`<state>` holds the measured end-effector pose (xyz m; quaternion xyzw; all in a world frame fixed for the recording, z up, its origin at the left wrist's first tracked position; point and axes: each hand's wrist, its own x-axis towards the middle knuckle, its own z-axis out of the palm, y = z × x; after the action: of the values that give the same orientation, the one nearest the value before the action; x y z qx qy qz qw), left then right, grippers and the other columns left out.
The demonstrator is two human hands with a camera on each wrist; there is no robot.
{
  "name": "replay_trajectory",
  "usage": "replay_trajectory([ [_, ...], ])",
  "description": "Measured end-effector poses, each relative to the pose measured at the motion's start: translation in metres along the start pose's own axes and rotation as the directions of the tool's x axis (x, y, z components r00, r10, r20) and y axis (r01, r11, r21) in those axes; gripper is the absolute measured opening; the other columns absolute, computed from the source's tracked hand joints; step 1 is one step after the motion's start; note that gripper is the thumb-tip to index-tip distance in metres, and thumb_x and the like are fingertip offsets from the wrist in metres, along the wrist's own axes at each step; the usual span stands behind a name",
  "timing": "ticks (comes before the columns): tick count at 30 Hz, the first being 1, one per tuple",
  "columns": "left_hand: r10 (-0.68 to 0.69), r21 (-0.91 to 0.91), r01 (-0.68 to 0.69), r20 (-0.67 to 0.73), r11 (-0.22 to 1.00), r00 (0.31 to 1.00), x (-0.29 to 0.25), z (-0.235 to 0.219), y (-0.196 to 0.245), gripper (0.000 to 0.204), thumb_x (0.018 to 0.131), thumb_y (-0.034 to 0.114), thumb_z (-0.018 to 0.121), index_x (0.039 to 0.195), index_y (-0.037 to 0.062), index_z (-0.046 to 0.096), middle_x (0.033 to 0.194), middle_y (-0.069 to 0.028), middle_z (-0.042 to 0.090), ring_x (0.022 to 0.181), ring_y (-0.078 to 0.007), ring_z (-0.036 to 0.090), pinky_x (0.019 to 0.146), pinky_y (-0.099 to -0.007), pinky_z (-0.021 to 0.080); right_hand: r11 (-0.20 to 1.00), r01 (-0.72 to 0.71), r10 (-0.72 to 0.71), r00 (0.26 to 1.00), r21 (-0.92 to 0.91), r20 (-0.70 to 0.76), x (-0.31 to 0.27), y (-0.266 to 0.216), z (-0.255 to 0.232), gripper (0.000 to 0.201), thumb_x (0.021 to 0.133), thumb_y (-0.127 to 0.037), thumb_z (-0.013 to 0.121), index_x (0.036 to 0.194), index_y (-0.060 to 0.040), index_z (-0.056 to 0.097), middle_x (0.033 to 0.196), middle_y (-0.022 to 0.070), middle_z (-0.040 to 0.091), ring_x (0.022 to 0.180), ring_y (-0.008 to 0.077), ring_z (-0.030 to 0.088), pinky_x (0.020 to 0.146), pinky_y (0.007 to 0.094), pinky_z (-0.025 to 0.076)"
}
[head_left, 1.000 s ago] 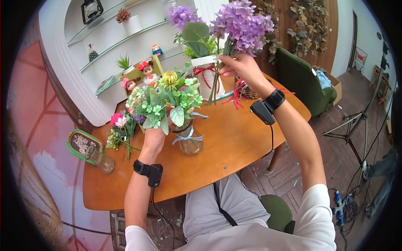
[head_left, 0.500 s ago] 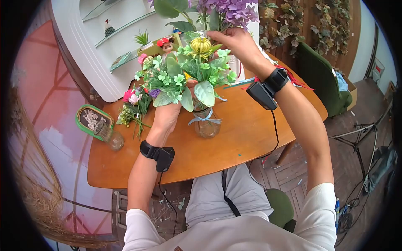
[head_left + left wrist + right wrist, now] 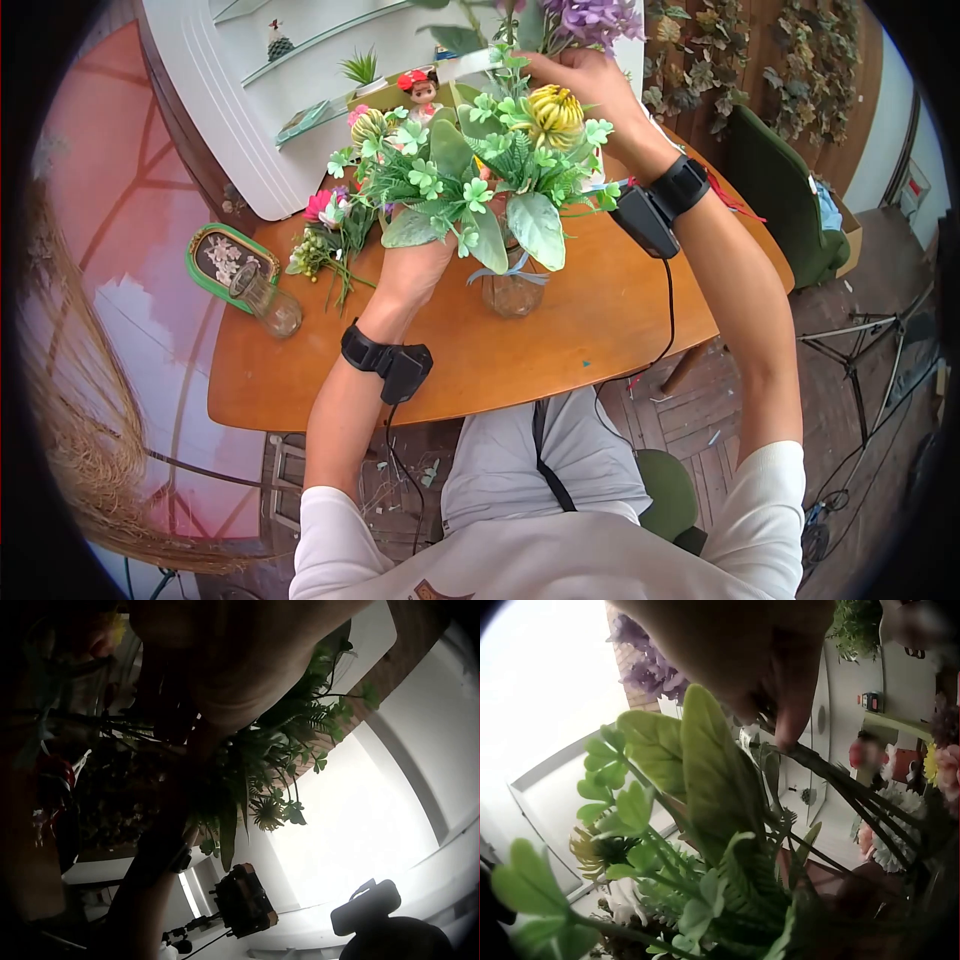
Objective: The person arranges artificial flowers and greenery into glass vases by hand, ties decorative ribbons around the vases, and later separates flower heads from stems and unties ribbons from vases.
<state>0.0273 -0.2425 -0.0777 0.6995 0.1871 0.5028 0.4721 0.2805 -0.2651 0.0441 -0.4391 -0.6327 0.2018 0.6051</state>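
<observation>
My right hand [image 3: 590, 88] pinches the stems of purple hydrangeas [image 3: 597, 22] at the top of the head view. Those stems [image 3: 855, 791] slant down from its fingertips in the right wrist view. Lower and to the left, my left hand [image 3: 415, 268] grips a bouquet of clover, broad leaves and yellow blooms [image 3: 475, 180] from beneath; the leaves hide most of its fingers. The bouquet spreads above a glass vase [image 3: 512, 295] tied with a light-blue ribbon [image 3: 510, 270]. In the right wrist view, greenery [image 3: 705, 900] fills the space below the right hand.
On the wooden table [image 3: 480, 370], pink and white flowers [image 3: 330, 215] lie left of the bouquet. Farther left are a green-framed oval plaque [image 3: 225, 255] and a tilted glass bottle [image 3: 275, 310]. A doll [image 3: 420, 90] and glass shelves [image 3: 320, 45] are behind. A green armchair [image 3: 775, 190] stands at right.
The head view has shifted, moving the table up and right in it. The bouquet has come nearer the camera and rightward over the vase. The right hand with the hydrangeas is now closer to the bouquet.
</observation>
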Motion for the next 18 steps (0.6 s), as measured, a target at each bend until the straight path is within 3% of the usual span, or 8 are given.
replay_trajectory([
  [4,-0.003,0.035,0.005,-0.055,0.999,0.998,-0.001,0.001,-0.005,0.030,0.091,-0.001,0.067,0.120,-0.0001,0.058,0.115,-0.0066,0.063,0.104,-0.0163,0.060,0.090,-0.0337,0.050,0.997,-0.056,0.058,0.998,-0.059,0.035,-0.003,0.039,0.006,0.047,0.090,-0.038,0.071,0.088,0.0089,0.070,0.073,0.0115,0.069,0.066,0.0118,0.064,0.060,0.0289,0.051],
  [7,0.016,0.116,-0.010,-0.049,0.993,0.999,-0.001,-0.005,-0.021,0.030,0.091,-0.001,0.068,0.120,-0.0007,0.059,0.114,-0.0067,0.065,0.102,-0.0173,0.061,0.089,-0.0342,0.050,0.956,0.252,-0.244,0.967,-0.148,0.071,-0.021,0.054,0.009,0.028,0.094,-0.023,0.067,0.090,0.0037,0.070,0.075,0.0071,0.066,0.065,0.0086,0.055,0.056,0.0307,0.045],
  [10,0.036,0.073,-0.036,-0.004,0.997,0.999,-0.004,-0.001,-0.013,0.026,0.091,-0.001,0.067,0.116,-0.0014,0.061,0.110,-0.0069,0.066,0.100,-0.0180,0.062,0.088,-0.0347,0.051,0.990,0.062,-0.027,0.964,-0.124,0.266,-0.035,0.056,0.001,0.024,0.095,-0.020,0.066,0.094,0.0033,0.069,0.078,0.0039,0.065,0.068,0.0088,0.056,0.058,0.0307,0.046],
  [12,0.027,-0.010,-0.027,0.025,1.000,0.999,-0.008,0.001,-0.010,0.022,0.091,-0.001,0.066,0.113,-0.0018,0.063,0.109,-0.0071,0.066,0.098,-0.0183,0.062,0.087,-0.0351,0.051,1.000,-0.018,0.015,0.978,0.013,0.208,-0.039,0.080,0.008,0.022,0.095,-0.016,0.065,0.102,0.0040,0.068,0.082,0.0019,0.065,0.071,0.0087,0.057,0.061,0.0297,0.047],
  [14,0.029,0.010,-0.028,-0.022,1.000,0.999,-0.014,-0.001,-0.012,0.018,0.093,0.001,0.065,0.111,-0.0014,0.065,0.107,-0.0073,0.068,0.097,-0.0179,0.062,0.086,-0.0347,0.051,0.961,0.276,-0.261,0.922,-0.013,0.286,-0.043,0.095,0.007,0.022,0.094,-0.013,0.063,0.109,0.0036,0.067,0.091,0.0035,0.067,0.078,0.0092,0.058,0.068,0.0290,0.049],
  [15,0.025,0.009,-0.025,-0.024,1.000,0.999,-0.015,-0.005,-0.018,0.018,0.093,0.001,0.065,0.111,-0.0014,0.065,0.107,-0.0073,0.068,0.097,-0.0179,0.062,0.086,-0.0347,0.051,0.996,0.006,-0.030,0.966,0.092,0.257,-0.056,0.064,0.015,0.026,0.095,-0.013,0.062,0.116,0.0029,0.066,0.101,0.0052,0.069,0.086,0.0103,0.059,0.074,0.0304,0.051],
  [17,0.048,0.339,-0.042,-0.010,0.940,0.999,-0.020,-0.013,-0.033,0.025,0.094,-0.002,0.061,0.118,-0.0008,0.067,0.111,-0.0064,0.070,0.097,-0.0150,0.064,0.081,-0.0292,0.052,0.994,0.103,-0.105,0.944,0.023,0.314,-0.058,0.076,0.012,0.027,0.096,-0.013,0.061,0.118,0.0030,0.065,0.103,0.0059,0.070,0.089,0.0110,0.059,0.076,0.0312,0.051],
  [18,0.045,0.338,-0.039,-0.011,0.940,0.999,-0.021,-0.009,-0.030,0.025,0.094,-0.002,0.061,0.118,-0.0008,0.067,0.111,-0.0064,0.070,0.097,-0.0150,0.064,0.081,-0.0292,0.052,0.977,0.207,-0.177,0.911,-0.041,0.373,-0.059,0.087,0.009,0.029,0.096,-0.012,0.061,0.119,0.0031,0.065,0.105,0.0066,0.070,0.092,0.0117,0.060,0.079,0.0320,0.051],
])
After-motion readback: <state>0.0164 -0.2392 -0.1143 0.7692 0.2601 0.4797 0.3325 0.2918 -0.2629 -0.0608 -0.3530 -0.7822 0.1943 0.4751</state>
